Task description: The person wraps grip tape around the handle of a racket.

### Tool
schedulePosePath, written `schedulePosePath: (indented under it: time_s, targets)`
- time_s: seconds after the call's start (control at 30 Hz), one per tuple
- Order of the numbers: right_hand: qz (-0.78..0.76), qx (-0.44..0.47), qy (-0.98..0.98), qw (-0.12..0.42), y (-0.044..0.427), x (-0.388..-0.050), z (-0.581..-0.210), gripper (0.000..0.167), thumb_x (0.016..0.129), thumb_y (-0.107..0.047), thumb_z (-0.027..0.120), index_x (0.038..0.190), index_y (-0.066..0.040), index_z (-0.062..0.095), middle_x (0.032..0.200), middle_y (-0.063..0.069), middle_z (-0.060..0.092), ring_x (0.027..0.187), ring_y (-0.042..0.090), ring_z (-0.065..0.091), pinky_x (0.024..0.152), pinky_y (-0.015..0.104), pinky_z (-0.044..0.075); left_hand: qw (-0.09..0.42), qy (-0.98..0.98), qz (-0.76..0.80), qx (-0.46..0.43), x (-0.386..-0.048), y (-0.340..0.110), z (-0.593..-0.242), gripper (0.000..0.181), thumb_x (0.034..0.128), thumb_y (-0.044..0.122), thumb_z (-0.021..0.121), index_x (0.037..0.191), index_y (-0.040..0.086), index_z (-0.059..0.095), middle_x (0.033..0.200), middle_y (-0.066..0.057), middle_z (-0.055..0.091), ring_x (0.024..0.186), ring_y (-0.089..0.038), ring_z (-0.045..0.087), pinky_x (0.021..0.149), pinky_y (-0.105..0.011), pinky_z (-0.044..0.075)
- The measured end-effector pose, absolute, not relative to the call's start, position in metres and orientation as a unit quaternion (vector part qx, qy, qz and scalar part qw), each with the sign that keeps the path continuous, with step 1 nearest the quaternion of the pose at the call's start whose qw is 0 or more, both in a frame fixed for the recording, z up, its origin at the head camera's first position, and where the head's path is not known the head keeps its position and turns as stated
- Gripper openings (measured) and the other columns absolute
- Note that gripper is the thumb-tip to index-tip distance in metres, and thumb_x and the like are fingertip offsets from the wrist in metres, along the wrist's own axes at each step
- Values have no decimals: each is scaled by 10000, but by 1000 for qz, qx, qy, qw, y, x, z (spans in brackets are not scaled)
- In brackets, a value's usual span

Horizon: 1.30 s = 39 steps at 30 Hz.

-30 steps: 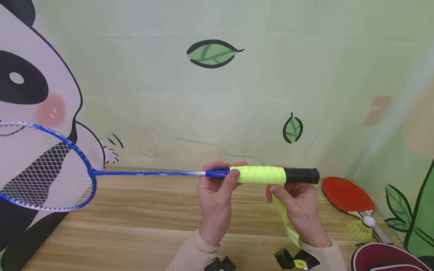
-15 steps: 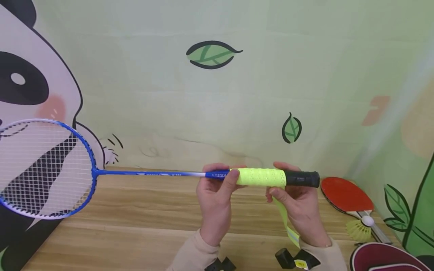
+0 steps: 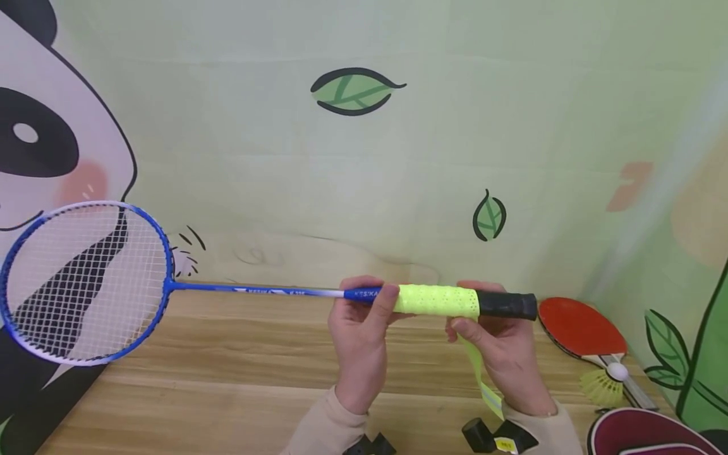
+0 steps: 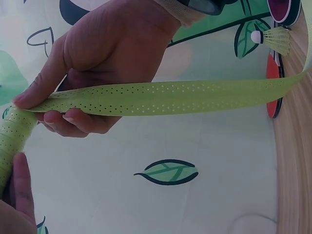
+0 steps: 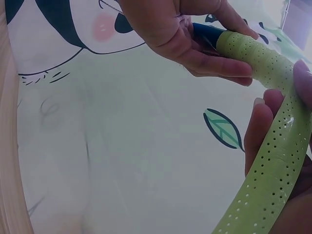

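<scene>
A blue and white badminton racket (image 3: 258,290) is held level above the table, its strung head at the left. Perforated yellow-green tape (image 3: 438,300) covers the upper handle; the black butt end (image 3: 507,305) is bare. My left hand (image 3: 361,344) grips the racket where the blue cone meets the tape, thumb in front. With thumb and fingers my right hand (image 3: 506,357) pinches the loose tape at the handle's underside. In the left wrist view the tape tail (image 4: 165,97) runs from the right hand toward the table; the right wrist view shows the tail (image 5: 273,170) too.
On the wooden table (image 3: 227,392) at the right lie a red table tennis paddle (image 3: 582,327), a yellow shuttlecock (image 3: 605,384) with a white tip, and a maroon case (image 3: 648,433). Behind stands a pale green backdrop (image 3: 256,126) with a panda and leaves.
The racket has turned about its long axis, so its head shows wider and sits slightly further right. The butt end is a little lower. Both hands keep their hold.
</scene>
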State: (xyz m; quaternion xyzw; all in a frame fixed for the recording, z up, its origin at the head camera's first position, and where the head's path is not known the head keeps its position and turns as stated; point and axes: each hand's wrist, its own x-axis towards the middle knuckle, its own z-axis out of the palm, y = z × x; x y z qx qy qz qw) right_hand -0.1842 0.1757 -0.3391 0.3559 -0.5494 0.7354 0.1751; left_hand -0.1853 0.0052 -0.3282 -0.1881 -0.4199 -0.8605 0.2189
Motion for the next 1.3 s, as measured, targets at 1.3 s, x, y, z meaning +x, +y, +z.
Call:
schedulePosePath:
  time_s: [1.3]
  targets:
    - [718,288,-615,154,174,-180,-333,535,890,105,621,1386,33,433,855,78,630,707,194,617,631,296,567,195,-400,-869,-216,-183,1,-324,121,962,23,579,1054,26,501,1006,-149,706,925,-267,697,817,-382,578]
